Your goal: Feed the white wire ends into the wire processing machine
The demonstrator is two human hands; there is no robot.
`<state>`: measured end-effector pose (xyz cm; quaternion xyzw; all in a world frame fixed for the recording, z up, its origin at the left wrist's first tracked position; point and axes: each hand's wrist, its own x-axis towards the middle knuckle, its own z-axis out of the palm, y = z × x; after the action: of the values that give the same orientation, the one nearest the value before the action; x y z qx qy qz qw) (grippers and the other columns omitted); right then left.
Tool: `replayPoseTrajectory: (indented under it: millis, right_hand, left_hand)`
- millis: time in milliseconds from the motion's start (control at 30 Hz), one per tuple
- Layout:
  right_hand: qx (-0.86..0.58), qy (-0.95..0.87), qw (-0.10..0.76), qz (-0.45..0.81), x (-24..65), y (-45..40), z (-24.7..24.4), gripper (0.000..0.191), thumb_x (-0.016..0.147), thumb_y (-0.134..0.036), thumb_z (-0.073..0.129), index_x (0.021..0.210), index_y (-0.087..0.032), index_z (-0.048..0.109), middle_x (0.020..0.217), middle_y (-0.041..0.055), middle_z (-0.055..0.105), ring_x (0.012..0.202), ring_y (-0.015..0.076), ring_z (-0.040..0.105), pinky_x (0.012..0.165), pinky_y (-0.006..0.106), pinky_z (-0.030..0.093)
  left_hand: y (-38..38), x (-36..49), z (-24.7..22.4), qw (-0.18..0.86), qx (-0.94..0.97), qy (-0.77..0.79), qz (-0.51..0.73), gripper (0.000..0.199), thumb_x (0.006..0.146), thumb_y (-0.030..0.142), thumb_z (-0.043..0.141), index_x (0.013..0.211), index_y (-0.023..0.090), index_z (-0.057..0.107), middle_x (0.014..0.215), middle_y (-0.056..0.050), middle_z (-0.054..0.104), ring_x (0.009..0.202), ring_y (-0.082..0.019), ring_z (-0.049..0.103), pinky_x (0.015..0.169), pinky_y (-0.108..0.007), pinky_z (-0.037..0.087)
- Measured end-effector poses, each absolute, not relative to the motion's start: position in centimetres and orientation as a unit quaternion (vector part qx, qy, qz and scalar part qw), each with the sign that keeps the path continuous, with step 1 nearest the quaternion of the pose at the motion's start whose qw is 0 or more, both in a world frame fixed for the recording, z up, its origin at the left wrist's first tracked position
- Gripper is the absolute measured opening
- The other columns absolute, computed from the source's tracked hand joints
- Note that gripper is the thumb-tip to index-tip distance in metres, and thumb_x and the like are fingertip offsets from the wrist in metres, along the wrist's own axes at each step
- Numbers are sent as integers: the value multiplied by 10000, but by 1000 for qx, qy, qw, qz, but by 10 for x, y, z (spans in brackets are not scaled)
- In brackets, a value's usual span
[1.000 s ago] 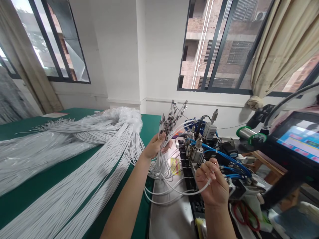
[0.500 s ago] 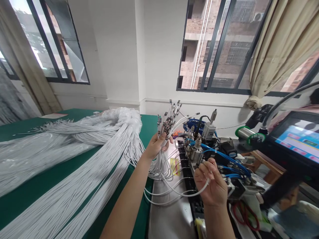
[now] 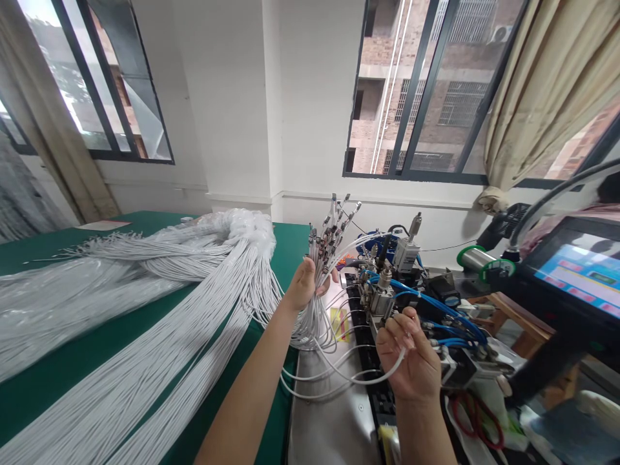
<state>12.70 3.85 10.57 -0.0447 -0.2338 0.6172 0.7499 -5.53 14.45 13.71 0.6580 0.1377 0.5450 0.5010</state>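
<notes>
Swung the thumb of the left hand (image 3: 301, 287) outward since the earlier frame, loosely cradling the cable bundle (image 3: 317, 311) near centre, tips (image 3: 328, 240) toward one o'clock. Pinching one cable (image 3: 397, 363) in the right hand (image 3: 411, 355) at four o'clock. Gather snugly below the tips; avoid tugging.

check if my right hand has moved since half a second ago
No, not visibly: against the green-flanged wire spool, the right hand sits in the same place, with no clear shift either way.
</notes>
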Motion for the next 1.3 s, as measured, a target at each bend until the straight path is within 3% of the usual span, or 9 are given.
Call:
replayPoseTrajectory:
  millis: [267, 367, 567, 800, 967, 1300]
  right_hand:
    - [-39, -226, 752, 618, 126, 38, 106, 222, 727, -59, 648, 896, -185, 579, 614, -85, 469, 470, 28, 401, 435, 138, 397]
    - [-47, -232, 753, 614, 127, 38, 105, 200, 743, -81, 650, 893, -194, 581, 621, -80, 477, 468, 32, 394, 434, 140, 395]
    - [-56, -246, 749, 612, 127, 39, 104, 231, 729, -103, 688, 900, -214, 579, 617, -89, 481, 469, 30, 401, 438, 137, 379]
    - [-55, -253, 750, 608, 127, 39, 104, 210, 748, -114, 675, 903, -222, 583, 619, -87, 486, 466, 32, 399, 436, 138, 386]
    - [-60, -256, 749, 609, 127, 39, 105, 238, 718, -119, 708, 889, -224, 581, 617, -93, 484, 467, 26, 393, 440, 130, 383]
    - [-68, -225, 761, 604, 127, 39, 106, 190, 726, -96, 662, 863, -211, 598, 625, -73, 462, 455, 41, 368, 414, 151, 389]
  left_hand:
    - [137, -46, 141, 394, 609, 216, 654, 529, 846, 648, 419, 670, 165, 544, 496, 32, 452, 375, -52, 355, 391, -206, 279]
    - [137, -45, 141, 389, 593, 242, 662, 531, 842, 648, 426, 650, 168, 543, 479, 37, 422, 374, -52, 355, 379, -201, 273]
    - [140, -44, 139, 357, 584, 265, 679, 484, 853, 623, 434, 711, 170, 532, 618, 5, 557, 377, -39, 375, 368, -197, 289]
    - [139, -44, 141, 397, 561, 229, 689, 406, 849, 587, 489, 938, 194, 539, 581, 42, 540, 376, -39, 366, 370, -175, 276]
    - [139, -45, 141, 423, 578, 201, 669, 436, 844, 590, 494, 735, 168, 522, 558, 30, 536, 344, -23, 346, 354, -181, 255]
    - [143, -44, 140, 450, 551, 190, 677, 352, 828, 521, 567, 801, 170, 556, 557, 31, 538, 328, -24, 351, 328, -175, 236]
